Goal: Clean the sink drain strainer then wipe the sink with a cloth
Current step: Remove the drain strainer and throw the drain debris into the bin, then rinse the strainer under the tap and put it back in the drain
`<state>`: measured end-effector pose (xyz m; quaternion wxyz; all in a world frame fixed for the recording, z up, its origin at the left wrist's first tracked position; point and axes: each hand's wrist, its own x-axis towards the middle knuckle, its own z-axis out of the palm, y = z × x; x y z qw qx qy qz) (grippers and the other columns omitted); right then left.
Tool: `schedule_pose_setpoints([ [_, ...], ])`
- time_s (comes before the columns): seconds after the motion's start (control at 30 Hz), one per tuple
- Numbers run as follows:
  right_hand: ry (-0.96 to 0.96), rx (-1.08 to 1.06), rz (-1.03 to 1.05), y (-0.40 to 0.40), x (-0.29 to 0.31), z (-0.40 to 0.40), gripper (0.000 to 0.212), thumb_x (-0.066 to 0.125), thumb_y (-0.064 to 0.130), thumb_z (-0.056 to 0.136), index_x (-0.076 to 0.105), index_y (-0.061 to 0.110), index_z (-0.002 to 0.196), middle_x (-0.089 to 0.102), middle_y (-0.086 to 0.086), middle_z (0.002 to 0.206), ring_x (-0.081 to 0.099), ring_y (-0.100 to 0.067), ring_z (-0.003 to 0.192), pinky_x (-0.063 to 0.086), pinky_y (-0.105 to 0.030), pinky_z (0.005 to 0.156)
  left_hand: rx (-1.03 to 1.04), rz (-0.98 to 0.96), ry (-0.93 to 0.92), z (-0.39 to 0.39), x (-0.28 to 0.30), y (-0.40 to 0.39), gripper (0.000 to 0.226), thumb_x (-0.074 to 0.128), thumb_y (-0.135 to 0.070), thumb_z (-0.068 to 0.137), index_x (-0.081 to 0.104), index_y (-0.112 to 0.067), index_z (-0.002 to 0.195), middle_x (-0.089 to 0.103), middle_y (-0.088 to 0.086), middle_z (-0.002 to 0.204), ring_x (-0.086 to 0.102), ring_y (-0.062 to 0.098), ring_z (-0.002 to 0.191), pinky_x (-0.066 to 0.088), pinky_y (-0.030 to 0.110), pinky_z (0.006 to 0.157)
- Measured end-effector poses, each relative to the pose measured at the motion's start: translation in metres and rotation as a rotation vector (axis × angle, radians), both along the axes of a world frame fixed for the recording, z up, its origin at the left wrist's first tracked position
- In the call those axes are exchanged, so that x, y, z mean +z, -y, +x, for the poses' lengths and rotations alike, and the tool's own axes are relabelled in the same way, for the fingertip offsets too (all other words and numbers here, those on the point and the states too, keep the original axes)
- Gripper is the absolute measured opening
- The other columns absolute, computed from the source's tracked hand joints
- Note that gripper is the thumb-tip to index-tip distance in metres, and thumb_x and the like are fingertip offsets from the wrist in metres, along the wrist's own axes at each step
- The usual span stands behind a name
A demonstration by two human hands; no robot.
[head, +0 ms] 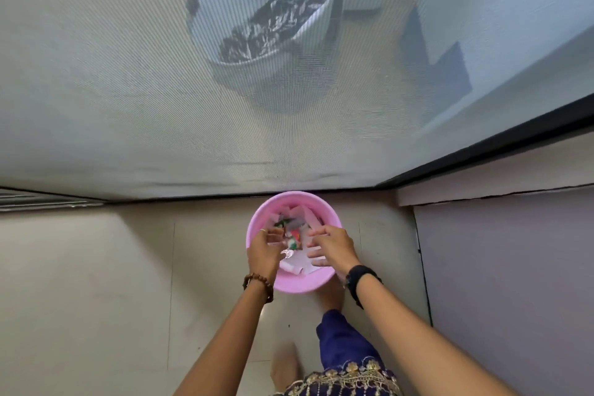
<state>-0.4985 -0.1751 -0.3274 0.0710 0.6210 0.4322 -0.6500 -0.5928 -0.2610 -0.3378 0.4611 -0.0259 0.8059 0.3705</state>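
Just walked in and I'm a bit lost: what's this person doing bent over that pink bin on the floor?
A person stands over a round pink plastic bin on the tiled floor, both hands above its opening. The left hand pinches a small shiny silvery object, possibly the drain strainer, over the paper scraps and wrappers inside. The right hand hovers beside it, fingers spread. No sink or cloth is in view.

Both hands (299, 247) over a pink bin (257, 228) of scraps, left hand (265, 249) pinching something shiny.

One head-worn wide-angle view looks steeply down, close above a pink bin (291, 287) at 6 o'clock, mesh screen (128, 90) toward 12.
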Motion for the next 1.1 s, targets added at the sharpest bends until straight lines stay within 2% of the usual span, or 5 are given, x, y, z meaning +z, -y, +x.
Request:
schedule_pose_setpoints([
  [0.1,-0.059,-0.106,-0.023,0.005,0.03,0.004,0.019,0.047,0.004,0.089,0.06,0.013,0.079,0.061,-0.005,0.071,0.059,-0.017,0.061,0.052,-0.023,0.054,0.177,0.097,0.188,0.006,0.031,-0.004,0.008,0.052,0.005,0.085,0.057,0.0,0.089,0.062,0.014,0.076,0.061,0.024,0.066,0.056,0.029,0.059],
  [0.2,-0.124,-0.272,-0.07,0.015,0.077,0.009,0.016,0.051,0.005,0.088,0.062,0.011,0.079,0.06,-0.005,0.067,0.057,-0.016,0.057,0.051,-0.02,0.047,0.371,0.175,0.397,0.018,0.078,0.0,0.022,0.05,-0.012,0.091,0.056,-0.009,0.07,0.054,-0.001,0.046,0.048,0.009,0.039,0.042,0.015,0.037],
  [0.43,-0.386,-0.56,-0.2,0.038,0.261,0.042,0.021,0.048,0.01,0.089,0.056,0.012,0.069,0.046,0.008,0.039,0.035,-0.004,0.029,0.029,-0.013,0.03,0.412,0.403,0.584,0.069,0.27,0.006,0.038,0.045,-0.025,0.095,0.042,-0.015,0.059,0.034,-0.006,0.027,0.027,0.003,0.021,0.022,0.012,0.024],
  [0.73,-0.811,-0.685,0.027,0.057,0.491,0.167,0.012,0.042,0.014,0.089,0.05,0.015,0.08,0.035,0.008,0.041,0.025,-0.003,0.027,0.019,-0.013,0.026,0.013,0.809,0.889,0.172,0.498,0.011,0.045,0.042,-0.024,0.094,0.037,-0.018,0.049,0.026,-0.006,0.03,0.021,0.003,0.021,0.016,0.013,0.024],
  [1.1,-0.827,-1.097,0.523,0.056,0.58,0.356,0.018,0.04,0.013,0.091,0.052,0.014,0.079,0.031,0.008,0.036,0.02,-0.001,0.025,0.015,-0.012,0.025,-0.553,0.68,1.048,0.352,0.583,-0.044,0.053,0.038,-0.023,0.094,0.038,-0.019,0.041,0.028,-0.006,0.029,0.022,0.004,0.021,0.015,0.013,0.023],
])
